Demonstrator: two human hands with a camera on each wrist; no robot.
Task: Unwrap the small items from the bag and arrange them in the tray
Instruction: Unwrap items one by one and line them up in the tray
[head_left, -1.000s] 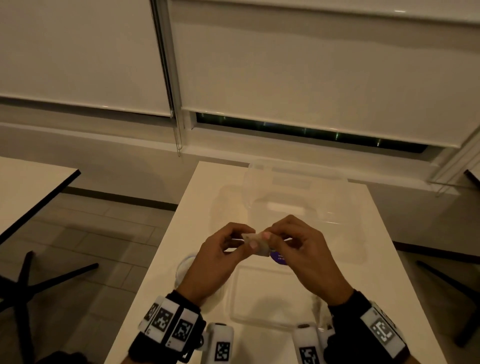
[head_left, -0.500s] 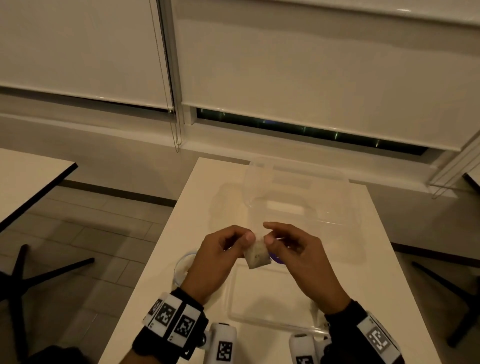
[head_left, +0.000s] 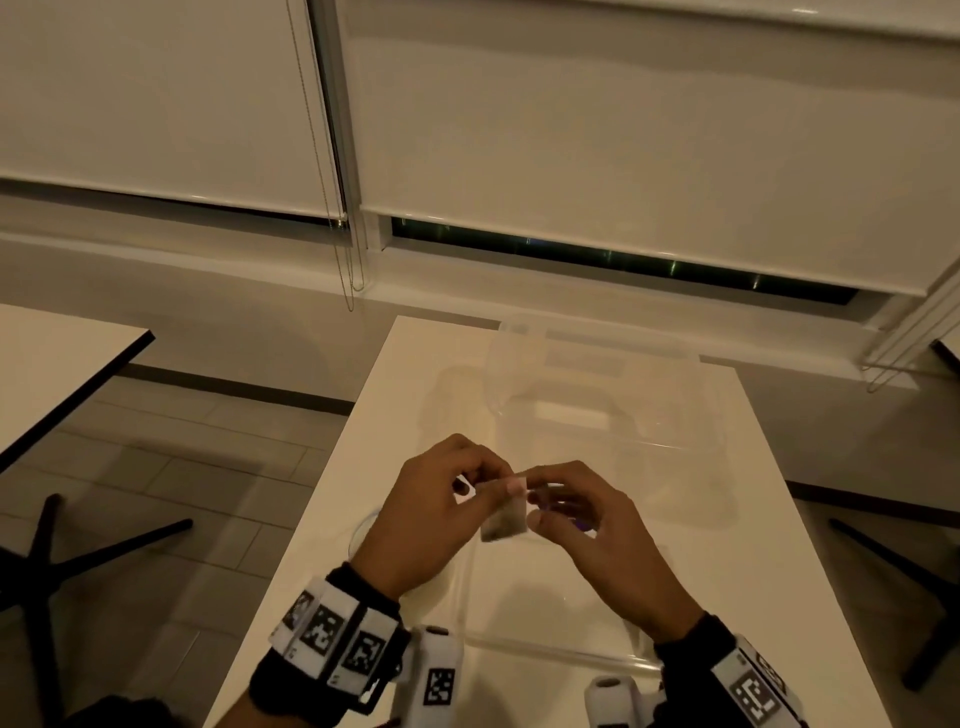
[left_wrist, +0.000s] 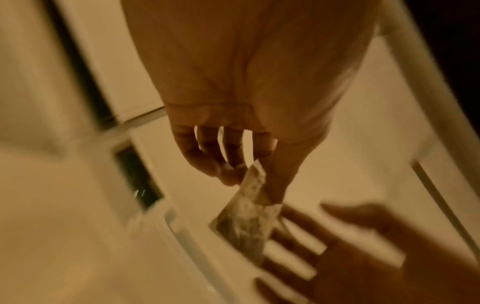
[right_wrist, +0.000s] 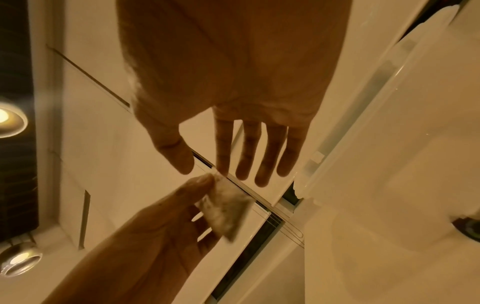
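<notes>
- The left hand (head_left: 431, 514) pinches the top corner of a small packet (head_left: 503, 519) between thumb and forefinger, the other fingers loosely curled behind; the left wrist view shows the same pinch at the packet's upper edge.
- The right hand (head_left: 597, 535) is just beside it with fingers nearly straight and spread. In the right wrist view its forefinger tip meets the packet's top corner, the thumb (right_wrist: 179, 158) held apart, so it touches rather than grips.
- The packet hangs in the air over the clear tray (head_left: 561, 649) on the white table (head_left: 769, 519), not yet in it. It looks pale, thin and speckled, drooping from the pinch, so it is probably very light, soft and easily torn.
- The sealed top strip or a corner seems the best hold, one hand on each side to peel it apart; squeezing the middle could crush the contents.
- Something purple shows beneath the right fingers; what it is cannot be told.
- Farther off stands a clear container (head_left: 597, 395).
</notes>
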